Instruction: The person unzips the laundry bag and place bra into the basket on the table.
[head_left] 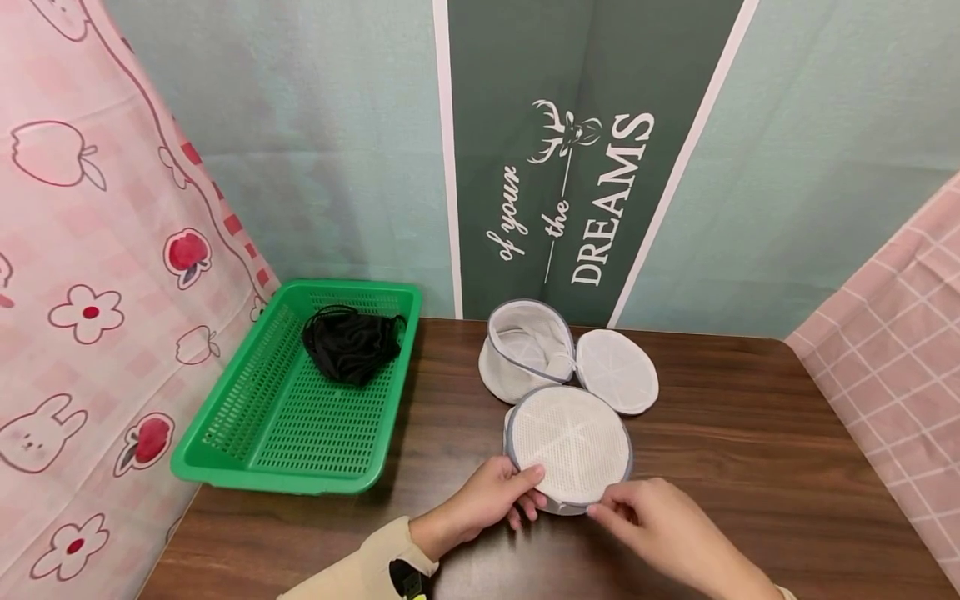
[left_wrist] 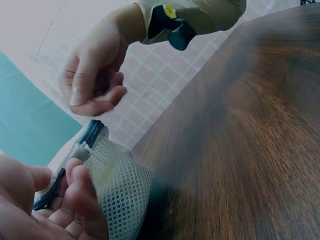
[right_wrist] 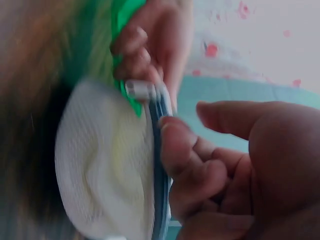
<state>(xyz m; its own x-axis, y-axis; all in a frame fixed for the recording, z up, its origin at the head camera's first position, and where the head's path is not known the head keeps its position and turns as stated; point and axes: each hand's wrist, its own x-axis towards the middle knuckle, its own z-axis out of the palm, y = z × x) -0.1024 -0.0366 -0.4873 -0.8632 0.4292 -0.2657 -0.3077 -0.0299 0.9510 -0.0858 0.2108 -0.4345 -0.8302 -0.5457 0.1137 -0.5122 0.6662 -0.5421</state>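
Note:
A round white mesh laundry bag (head_left: 573, 442) with a grey zipped rim stands on the table, its flat lid facing up. My left hand (head_left: 491, 497) grips its near-left edge, thumb on top and fingers below. In the right wrist view a small zipper pull (right_wrist: 140, 90) sits at the rim beside the left fingers. My right hand (head_left: 660, 525) is at the near-right edge, fingers loosely bent and thumb apart from them, with nothing visible between. Behind, a second mesh laundry bag (head_left: 495, 375) stands unzipped, its round lid (head_left: 617, 371) folded out to the right.
A green plastic basket (head_left: 292, 479) stands to the left on the brown wooden table (head_left: 735, 450). In it lies a black drawstring pouch (head_left: 352, 346). Printed cloths hang at the back and along both sides.

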